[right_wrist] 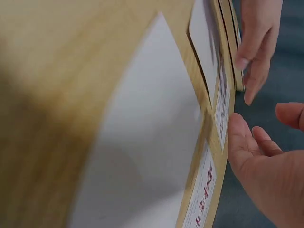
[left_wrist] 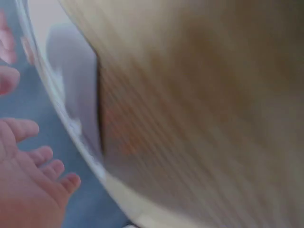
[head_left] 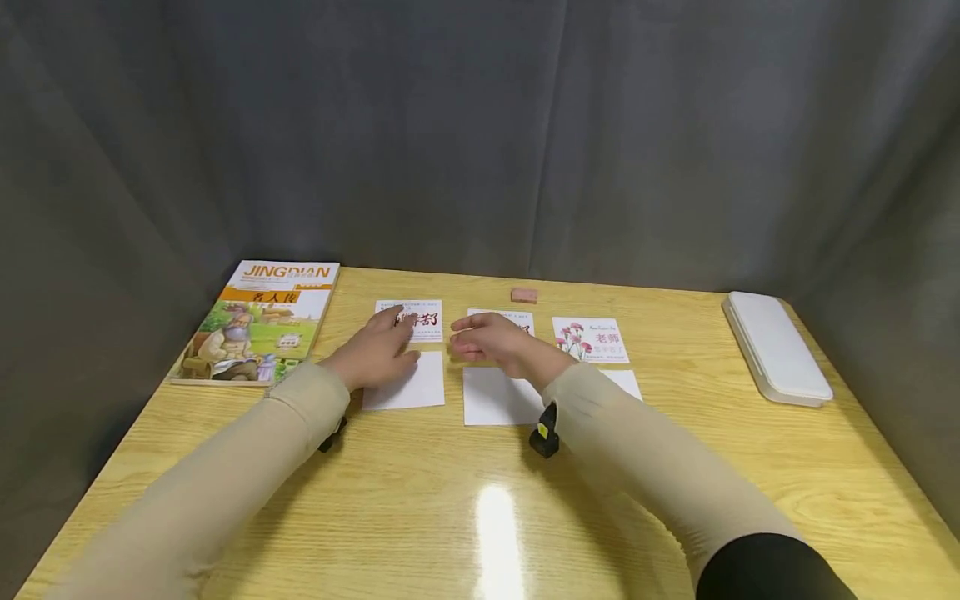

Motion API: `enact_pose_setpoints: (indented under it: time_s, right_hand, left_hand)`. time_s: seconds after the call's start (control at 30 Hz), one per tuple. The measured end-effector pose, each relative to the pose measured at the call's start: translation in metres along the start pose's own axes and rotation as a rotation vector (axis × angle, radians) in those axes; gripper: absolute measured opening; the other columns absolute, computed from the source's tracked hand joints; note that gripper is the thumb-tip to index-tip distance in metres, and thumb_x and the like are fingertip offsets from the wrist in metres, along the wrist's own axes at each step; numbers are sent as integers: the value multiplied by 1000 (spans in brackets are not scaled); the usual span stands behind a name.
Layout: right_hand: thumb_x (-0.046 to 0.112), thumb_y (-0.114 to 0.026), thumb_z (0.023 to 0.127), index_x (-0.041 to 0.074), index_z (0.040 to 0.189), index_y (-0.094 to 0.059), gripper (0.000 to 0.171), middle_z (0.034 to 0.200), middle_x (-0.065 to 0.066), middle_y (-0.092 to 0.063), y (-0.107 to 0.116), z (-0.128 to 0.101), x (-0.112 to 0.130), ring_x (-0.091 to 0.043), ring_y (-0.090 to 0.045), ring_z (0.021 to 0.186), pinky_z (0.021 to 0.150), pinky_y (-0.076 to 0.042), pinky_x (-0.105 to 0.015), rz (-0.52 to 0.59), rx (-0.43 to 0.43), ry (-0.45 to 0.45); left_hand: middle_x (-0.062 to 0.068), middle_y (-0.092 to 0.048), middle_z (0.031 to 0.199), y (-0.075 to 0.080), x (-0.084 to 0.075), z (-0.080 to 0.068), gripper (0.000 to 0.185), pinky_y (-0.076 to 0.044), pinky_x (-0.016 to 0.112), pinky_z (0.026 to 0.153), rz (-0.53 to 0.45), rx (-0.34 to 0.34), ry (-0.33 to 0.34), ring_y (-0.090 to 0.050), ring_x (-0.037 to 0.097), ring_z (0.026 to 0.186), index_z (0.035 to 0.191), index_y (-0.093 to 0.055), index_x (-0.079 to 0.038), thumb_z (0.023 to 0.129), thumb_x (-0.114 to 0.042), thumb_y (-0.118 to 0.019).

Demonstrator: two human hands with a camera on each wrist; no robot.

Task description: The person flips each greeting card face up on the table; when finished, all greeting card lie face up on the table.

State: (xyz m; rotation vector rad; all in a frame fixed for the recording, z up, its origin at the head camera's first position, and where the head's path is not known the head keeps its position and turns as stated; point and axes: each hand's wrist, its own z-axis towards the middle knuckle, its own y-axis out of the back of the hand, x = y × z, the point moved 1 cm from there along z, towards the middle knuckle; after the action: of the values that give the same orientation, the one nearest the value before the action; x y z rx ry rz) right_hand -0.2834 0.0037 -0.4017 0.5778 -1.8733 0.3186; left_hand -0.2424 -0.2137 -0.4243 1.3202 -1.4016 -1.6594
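Six cards lie in two rows on the wooden table: three printed ones behind, three blank white ones in front. My left hand lies flat over the left blank card, its fingertips touching the left printed card. My right hand hovers over the middle printed card with relaxed fingers pointing left, holding nothing. The middle blank card lies under its wrist. The right wrist view shows that blank card, my right palm and the left hand's fingers. The left wrist view is blurred.
A picture book lies at the table's back left. A small pink eraser sits behind the cards. A flower-printed card lies right of the hands. A white flat case rests near the right edge. Grey curtain surrounds the table.
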Motion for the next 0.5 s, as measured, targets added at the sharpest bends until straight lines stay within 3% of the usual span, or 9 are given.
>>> enact_pose_setpoints:
  time_s: [0.13,0.23,0.3,0.5]
  right_hand:
    - [-2,-53,103,-13,144,-46,43,130,-27,-59,-5,-14,-3,-22,-64,101,108,-48,-40,29,33,-13]
    - [-2,-52,103,-13,144,-45,43,131,-28,-59,-9,-20,-6,-25,-65,105,108,-48,-42,49,56,-27]
    - [-2,-52,104,-13,145,-44,43,125,-26,-62,-13,-22,-8,-26,-66,104,108,-48,-43,53,74,-37]
    - [-1,-53,103,-11,142,-46,42,102,-12,-64,-19,-26,-15,-19,-65,90,100,-53,-37,32,64,-59]
  left_hand:
    - [27,-21,166,2,-10,-24,75,-21,55,123,51,54,-197,-20,45,153,160,-33,2,105,-46,-53]
    - [22,-24,167,2,-11,-40,78,-25,53,122,100,111,-289,-23,40,153,160,-36,-3,104,-54,-53]
    - [20,-27,167,2,-9,-49,79,-27,53,121,116,124,-310,-25,38,153,160,-38,-4,103,-56,-54]
    - [16,-20,169,-3,3,-66,89,-26,53,122,120,202,-254,-20,37,154,163,-32,-9,98,-66,-55]
